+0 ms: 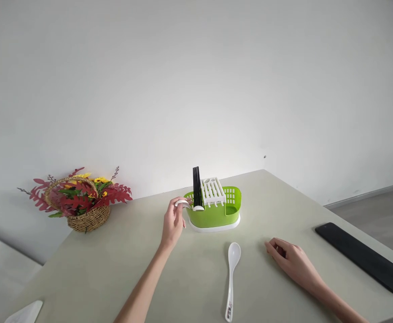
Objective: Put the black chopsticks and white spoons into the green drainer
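My left hand [173, 222] held a small white spoon [183, 203] at the nine o'clock rim of the green cutlery caddy [213, 215], fingers [178, 207] pinched narrowly around its bowl end. The rest of the spoon lay hidden behind the hand and the caddy's rim, so I could not tell how far it had gone in. It looked like glossy ceramic or melamine: light, stiff, slick to the touch and likely to chip if dropped, best taken at the neck just behind the bowl. Black chopsticks [196, 186] stood upright in the caddy beside a white slotted insert [213, 191]. A longer white spoon [231, 278] lay on the tabletop [115, 251] at six o'clock from the caddy, bowl pointing away from me. My right hand [292, 262] rested at four o'clock from the caddy, fingers loosely curled and holding nothing. A flower basket [81, 202] sat well apart at nine o'clock, a black flat bar [364, 258] at three o'clock.
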A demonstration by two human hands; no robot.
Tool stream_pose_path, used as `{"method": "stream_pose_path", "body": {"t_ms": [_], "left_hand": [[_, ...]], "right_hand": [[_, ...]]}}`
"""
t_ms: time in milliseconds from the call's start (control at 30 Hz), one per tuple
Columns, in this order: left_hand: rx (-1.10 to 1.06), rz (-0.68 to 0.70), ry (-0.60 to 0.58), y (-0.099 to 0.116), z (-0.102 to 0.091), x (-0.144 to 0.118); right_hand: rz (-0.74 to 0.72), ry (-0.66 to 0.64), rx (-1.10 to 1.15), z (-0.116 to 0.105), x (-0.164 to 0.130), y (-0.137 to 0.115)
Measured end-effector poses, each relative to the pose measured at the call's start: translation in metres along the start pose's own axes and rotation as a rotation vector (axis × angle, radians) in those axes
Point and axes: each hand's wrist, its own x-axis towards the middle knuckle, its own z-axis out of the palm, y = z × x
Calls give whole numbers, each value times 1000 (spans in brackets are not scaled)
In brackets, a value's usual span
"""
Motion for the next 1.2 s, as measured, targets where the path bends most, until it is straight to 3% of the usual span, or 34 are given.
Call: {"method": "stream_pose_path", "body": {"t_ms": [167,433,533,633,700,867,1033,1200], "left_hand": [[85,21,-95,5,-1,-4],[269,66,-118,8,-7,-10],[264,72,-27,3,-8,-23],[232,36,229,-10,-1,-51],[249,-45,283,-20,10,-73],[452,-88,-251,-28,52,-106],[781,-87,-521,-3,91,-98],[993,-90,-723,18,112,-97]], "right_hand": [[2,-2,-8,-1,0,-3],[29,-7,-12,1,0,-1],[28,-11,-7,0,0,0],[11,-2,-1,-1,0,0],[8,1,1,-1,0,0],[8,0,7,-3,-1,-1],[-2,14,2,-2,-1,0],[-1,2,-4,0,-1,3]]}}
